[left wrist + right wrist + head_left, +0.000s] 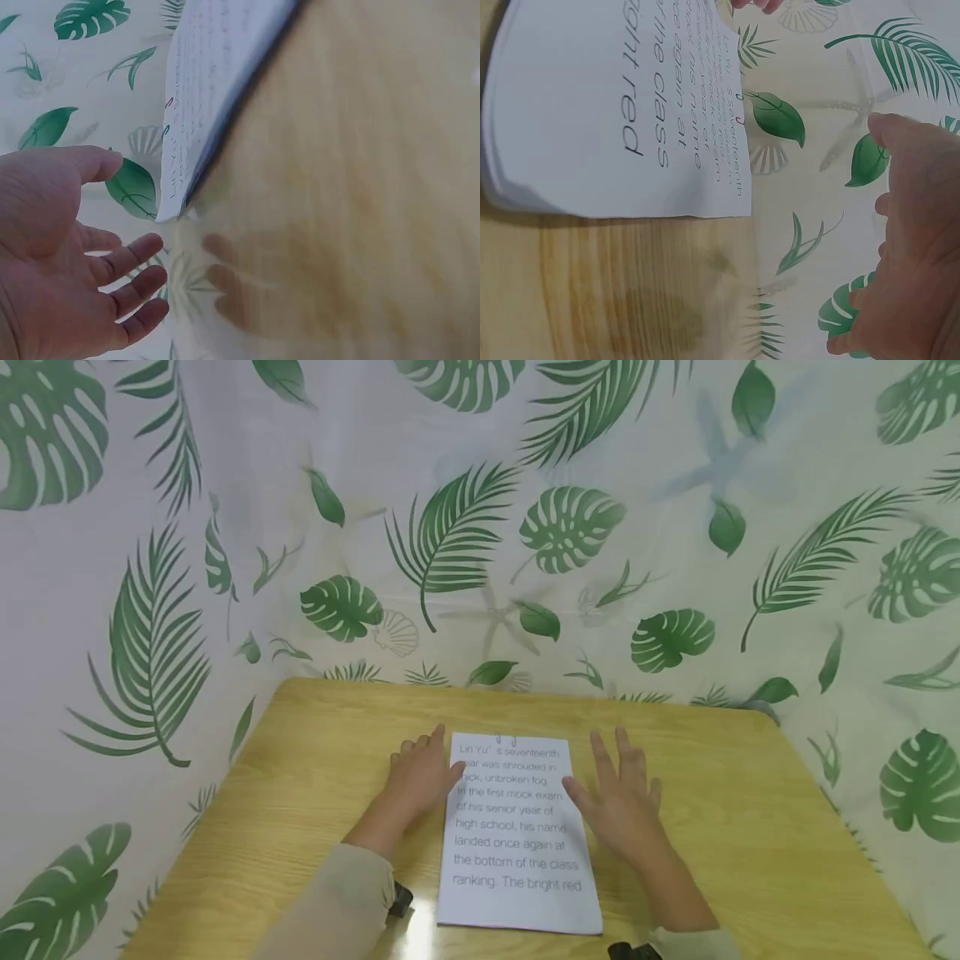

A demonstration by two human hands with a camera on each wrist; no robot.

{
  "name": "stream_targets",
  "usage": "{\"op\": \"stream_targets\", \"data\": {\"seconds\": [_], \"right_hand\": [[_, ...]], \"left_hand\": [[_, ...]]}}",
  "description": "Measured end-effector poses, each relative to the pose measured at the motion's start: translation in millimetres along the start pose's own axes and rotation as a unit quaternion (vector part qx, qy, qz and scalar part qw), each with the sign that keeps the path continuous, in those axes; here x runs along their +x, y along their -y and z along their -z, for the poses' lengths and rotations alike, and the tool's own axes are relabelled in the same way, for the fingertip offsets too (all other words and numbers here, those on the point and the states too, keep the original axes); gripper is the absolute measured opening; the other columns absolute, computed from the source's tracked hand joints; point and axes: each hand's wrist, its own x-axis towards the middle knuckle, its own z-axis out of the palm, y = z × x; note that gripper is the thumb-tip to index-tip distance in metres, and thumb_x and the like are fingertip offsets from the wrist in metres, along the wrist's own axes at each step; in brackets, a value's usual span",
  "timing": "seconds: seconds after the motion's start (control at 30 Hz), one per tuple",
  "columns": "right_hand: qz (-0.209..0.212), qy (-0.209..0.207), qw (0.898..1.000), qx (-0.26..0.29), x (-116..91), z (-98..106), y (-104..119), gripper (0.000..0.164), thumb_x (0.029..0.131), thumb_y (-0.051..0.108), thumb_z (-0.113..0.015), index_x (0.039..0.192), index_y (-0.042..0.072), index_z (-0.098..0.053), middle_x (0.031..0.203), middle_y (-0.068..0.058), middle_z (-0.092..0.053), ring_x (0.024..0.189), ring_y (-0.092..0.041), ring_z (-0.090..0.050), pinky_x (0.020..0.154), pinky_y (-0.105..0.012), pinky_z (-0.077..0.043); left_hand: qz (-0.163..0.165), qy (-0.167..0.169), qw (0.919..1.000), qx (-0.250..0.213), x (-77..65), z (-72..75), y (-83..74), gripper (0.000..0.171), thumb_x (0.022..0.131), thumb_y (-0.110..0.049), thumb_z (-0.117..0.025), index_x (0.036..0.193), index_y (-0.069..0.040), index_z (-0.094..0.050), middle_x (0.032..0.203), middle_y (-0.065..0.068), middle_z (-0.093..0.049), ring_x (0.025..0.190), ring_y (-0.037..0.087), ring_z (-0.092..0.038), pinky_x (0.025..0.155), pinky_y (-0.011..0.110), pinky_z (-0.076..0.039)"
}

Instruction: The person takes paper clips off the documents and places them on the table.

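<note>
A stack of white printed pages (pixel 517 827), bound at its top edge by small rings (pixel 506 740), lies face up on the wooden table (pixel 337 760). Large lines of English text fill the top page. My left hand (pixel 422 772) hovers at the upper left side of the pages, its thumb overlapping their edge in the head view. On the other side, my right hand (pixel 621 797) has its fingers spread, the thumb close to the right edge. In the left wrist view the left hand (pixel 75 255) shows relaxed fingers and an empty palm. Neither hand grips anything.
Behind the table hangs a pale curtain (pixel 465 602) printed with green leaves, which also runs down both sides. Dark wrist devices show at the left cuff (pixel 401 900) and the right cuff (pixel 633 951). Light glares on the tabletop near the front.
</note>
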Motion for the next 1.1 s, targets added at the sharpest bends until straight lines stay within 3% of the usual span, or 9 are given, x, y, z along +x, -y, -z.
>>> {"op": "stream_targets", "data": {"seconds": [0.2,0.37,0.47,0.53,0.63,0.7,0.77,0.9,1.1], "right_hand": [[0.004,-0.012,1.0,0.002,3,-8,-4,0.089,0.109,0.053,-0.058,0.176,0.02,-0.009,0.183,-0.02,0.005,0.165,-0.058,-0.002,0.122,-0.088,-0.007],[0.012,-0.015,1.0,-0.006,2,-16,-5,0.085,0.107,0.046,-0.063,0.173,0.013,-0.022,0.181,-0.025,-0.007,0.163,-0.058,-0.015,0.12,-0.088,-0.019],[0.022,-0.021,1.0,0.005,2,-19,-6,0.082,0.107,0.043,-0.065,0.172,0.011,-0.026,0.181,-0.025,-0.012,0.163,-0.055,-0.02,0.12,-0.086,-0.024],[0.037,-0.029,0.999,0.016,4,-21,-7,0.08,0.107,0.038,-0.066,0.171,0.009,-0.028,0.18,-0.023,-0.017,0.164,-0.052,-0.022,0.12,-0.085,-0.026],[0.056,-0.039,0.997,0.032,9,-23,-6,0.076,0.108,0.034,-0.066,0.169,0.006,-0.032,0.177,-0.021,-0.029,0.163,-0.048,-0.028,0.122,-0.08,-0.03],[0.064,-0.04,0.996,0.04,14,-24,-4,0.073,0.108,0.032,-0.066,0.168,0.005,-0.033,0.175,-0.02,-0.035,0.163,-0.045,-0.032,0.125,-0.075,-0.031],[0.064,-0.037,0.996,0.053,20,-25,-1,0.072,0.108,0.031,-0.066,0.167,0.005,-0.035,0.173,-0.019,-0.039,0.162,-0.044,-0.035,0.129,-0.068,-0.032],[0.065,-0.024,0.994,0.08,36,-24,7,0.069,0.107,0.027,-0.068,0.165,0.004,-0.039,0.17,-0.021,-0.043,0.16,-0.044,-0.039,0.131,-0.061,-0.033],[0.072,-0.019,0.994,0.085,64,-29,13,0.066,0.104,0.023,-0.072,0.162,0.006,-0.045,0.166,-0.02,-0.049,0.156,-0.044,-0.045,0.129,-0.06,-0.037]], "left_hand": [[0.036,0.045,0.9963,-0.063,26.8,-0.4,-4.2,0.08,0.105,-0.046,-0.065,0.163,0.002,-0.04,0.16,0.031,-0.047,0.146,0.048,-0.046,0.124,0.061,-0.038],[0.036,0.038,0.9949,-0.086,37.7,-11.2,0.9,0.064,0.098,-0.035,-0.076,0.149,-0.003,-0.055,0.142,0.024,-0.057,0.126,0.039,-0.052,0.111,0.054,-0.044],[0.023,0.033,0.9893,-0.14,40.7,-17.7,4.0,0.052,0.099,-0.023,-0.076,0.143,-0.005,-0.057,0.138,0.019,-0.061,0.127,0.036,-0.057,0.114,0.052,-0.047],[0.015,0.035,0.9791,-0.199,42.5,-19.5,4.8,0.047,0.101,-0.017,-0.073,0.143,-0.006,-0.055,0.139,0.018,-0.063,0.13,0.036,-0.06,0.118,0.052,-0.048],[0.01,0.055,0.9546,-0.293,43.6,-19.4,5.4,0.047,0.104,-0.011,-0.068,0.148,-0.01,-0.052,0.143,0.017,-0.065,0.131,0.034,-0.065,0.116,0.05,-0.053],[0.009,0.067,0.941,-0.332,42.7,-18.5,6.8,0.05,0.104,-0.008,-0.066,0.151,-0.015,-0.05,0.143,0.016,-0.065,0.128,0.032,-0.067,0.112,0.048,-0.055],[0.003,0.078,0.9328,-0.352,41.7,-18.0,8.2,0.057,0.104,-0.005,-0.065,0.156,-0.02,-0.047,0.143,0.015,-0.065,0.124,0.03,-0.068,0.109,0.047,-0.057],[-0.007,0.083,0.9327,-0.351,40.9,-18.4,11.8,0.065,0.104,0.0,-0.062,0.16,-0.028,-0.045,0.144,0.015,-0.064,0.122,0.028,-0.069,0.111,0.048,-0.055],[-0.018,0.086,0.9353,-0.343,41.5,-19.5,16.4,0.06,0.105,0.001,-0.06,0.157,-0.027,-0.05,0.151,0.016,-0.061,0.117,0.026,-0.071,0.1,0.04,-0.061]]}}
